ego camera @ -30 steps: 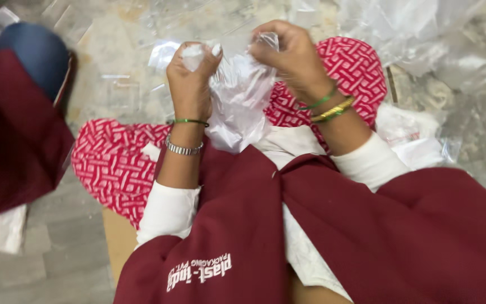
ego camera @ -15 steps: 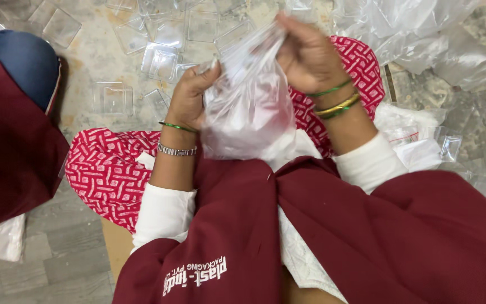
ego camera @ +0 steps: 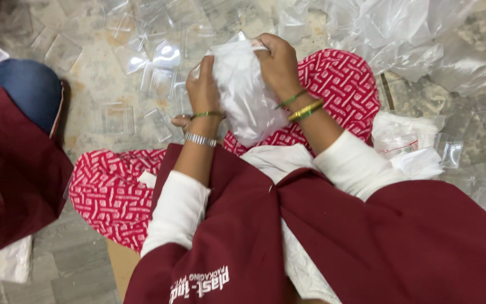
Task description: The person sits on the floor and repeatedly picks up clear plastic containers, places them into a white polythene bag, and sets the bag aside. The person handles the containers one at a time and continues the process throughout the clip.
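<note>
Stone floor (ego camera: 85,84), crumpled clear plastic bag (ego camera: 248,95), gripped by both hands

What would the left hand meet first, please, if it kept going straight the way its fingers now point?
The left hand already grips the clear plastic bag. Straight beyond it, the small clear plastic boxes scattered on the floor probably come first, though depth is hard to judge.
</note>
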